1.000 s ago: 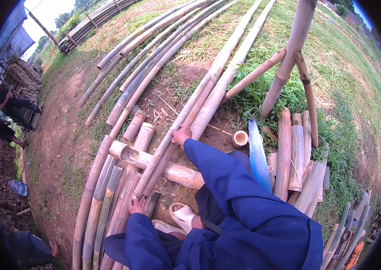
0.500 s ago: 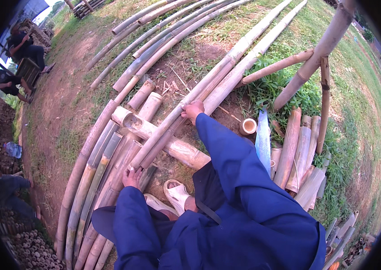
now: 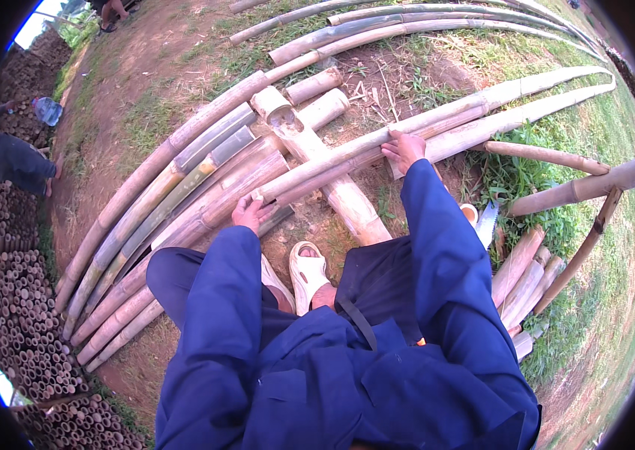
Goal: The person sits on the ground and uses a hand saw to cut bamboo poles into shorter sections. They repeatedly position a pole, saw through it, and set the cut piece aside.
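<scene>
A long pale bamboo pole (image 3: 332, 163) lies slantwise before me, with a second pole close along its near side. Both cross a thick short bamboo log (image 3: 351, 204) that has a notch cut near its far end. My left hand (image 3: 252, 213) is closed at the pole's near left end, thumb on top. Farther along to the right, my right hand (image 3: 406, 150) grips the same pole, its fingers partly hidden behind it. Below the poles, my feet in cream sandals (image 3: 307, 274) rest on the ground.
Several long bamboo poles (image 3: 175, 172) lie at the left. A saw blade (image 3: 487, 224) and a cut bamboo cup (image 3: 469, 215) sit by my right sleeve, near bamboo pieces (image 3: 521, 270). A bamboo post (image 3: 595, 184) leans at the right; stacked bamboo (image 3: 32, 322) and a seated person (image 3: 17, 161) are at the left.
My view has turned, so the poles now run flatter across the picture. Both hands stay on the pole. The saw is now more hidden by my right sleeve.
</scene>
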### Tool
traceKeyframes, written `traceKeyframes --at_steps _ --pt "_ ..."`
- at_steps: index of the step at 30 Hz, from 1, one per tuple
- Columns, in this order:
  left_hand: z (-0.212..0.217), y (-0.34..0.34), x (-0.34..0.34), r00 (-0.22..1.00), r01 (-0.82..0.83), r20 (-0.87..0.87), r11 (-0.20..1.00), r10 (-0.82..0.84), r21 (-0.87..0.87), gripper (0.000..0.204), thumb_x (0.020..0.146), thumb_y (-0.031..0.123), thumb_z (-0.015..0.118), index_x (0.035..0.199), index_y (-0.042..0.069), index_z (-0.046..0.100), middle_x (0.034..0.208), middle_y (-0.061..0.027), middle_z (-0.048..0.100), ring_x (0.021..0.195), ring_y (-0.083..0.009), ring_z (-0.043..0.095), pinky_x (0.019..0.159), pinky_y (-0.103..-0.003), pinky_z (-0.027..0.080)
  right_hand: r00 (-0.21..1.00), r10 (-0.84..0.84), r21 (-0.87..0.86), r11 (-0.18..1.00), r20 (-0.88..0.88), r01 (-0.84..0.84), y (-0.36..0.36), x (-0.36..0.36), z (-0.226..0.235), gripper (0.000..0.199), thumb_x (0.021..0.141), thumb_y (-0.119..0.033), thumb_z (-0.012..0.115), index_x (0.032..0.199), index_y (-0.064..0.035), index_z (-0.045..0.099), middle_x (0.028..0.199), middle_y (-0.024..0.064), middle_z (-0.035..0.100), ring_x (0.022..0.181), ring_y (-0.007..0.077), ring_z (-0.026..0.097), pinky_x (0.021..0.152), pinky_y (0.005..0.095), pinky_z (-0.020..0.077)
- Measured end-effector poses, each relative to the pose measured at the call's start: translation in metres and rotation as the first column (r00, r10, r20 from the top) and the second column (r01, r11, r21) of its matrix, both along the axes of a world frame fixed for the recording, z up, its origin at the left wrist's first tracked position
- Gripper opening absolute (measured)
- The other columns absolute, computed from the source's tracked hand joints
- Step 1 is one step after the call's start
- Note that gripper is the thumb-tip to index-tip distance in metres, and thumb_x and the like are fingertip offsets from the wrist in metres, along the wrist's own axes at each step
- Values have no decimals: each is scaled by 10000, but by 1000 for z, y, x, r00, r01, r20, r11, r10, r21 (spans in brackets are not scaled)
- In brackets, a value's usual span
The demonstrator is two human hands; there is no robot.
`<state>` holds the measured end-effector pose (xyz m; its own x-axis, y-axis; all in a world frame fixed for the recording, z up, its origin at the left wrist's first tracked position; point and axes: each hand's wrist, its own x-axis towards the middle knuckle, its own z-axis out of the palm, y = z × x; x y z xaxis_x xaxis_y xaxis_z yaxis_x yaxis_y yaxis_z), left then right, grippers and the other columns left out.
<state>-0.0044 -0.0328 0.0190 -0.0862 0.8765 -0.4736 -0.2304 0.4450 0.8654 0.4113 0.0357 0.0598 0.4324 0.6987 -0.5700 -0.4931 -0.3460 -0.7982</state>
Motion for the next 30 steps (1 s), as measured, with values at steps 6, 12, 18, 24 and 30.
traceKeyframes --at_steps 6,12,18,24,30 --pt "-3 6 -1 975 -85 -202 994 98 71 259 953 184 628 1196 94 619 1072 -41 659 877 -238 710 779 -376 584 998 56 81 995 -29 -54 -6 6 4 261 952 -125 718 1149 -18 583 974 100 658 793 203 697 629 284 588" --pt "-49 -11 -76 333 488 -942 862 -43 133 111 874 190 646 935 116 702 833 -61 690 747 -187 667 745 -373 573 995 93 374 924 -26 -76 -53 -52 49 188 942 -87 723 1082 -55 603 885 49 679 655 140 663 588 269 555" --pt "33 -25 -5 436 321 -898 923 54 211 260 802 199 711 1033 80 702 969 -153 732 933 -326 701 863 -443 539 995 -82 432 901 64 46 -126 -30 21 129 943 -106 736 989 -84 617 796 21 683 599 109 638 549 247 520" --pt "57 7 64 127 689 -991 716 33 112 618 791 258 787 1325 52 557 1291 -168 612 1247 -341 550 1096 -459 398 970 -223 302 936 102 183 -166 5 -37 128 952 -138 730 982 -90 615 792 23 662 544 113 608 494 254 490" --pt "60 32 104 -156 826 -986 555 56 -99 902 708 418 860 1428 56 456 1402 -135 546 1302 -323 518 1127 -468 369 953 -295 175 944 64 280 -173 1 -46 121 965 -124 694 933 -73 589 711 36 617 529 123 589 464 270 492"
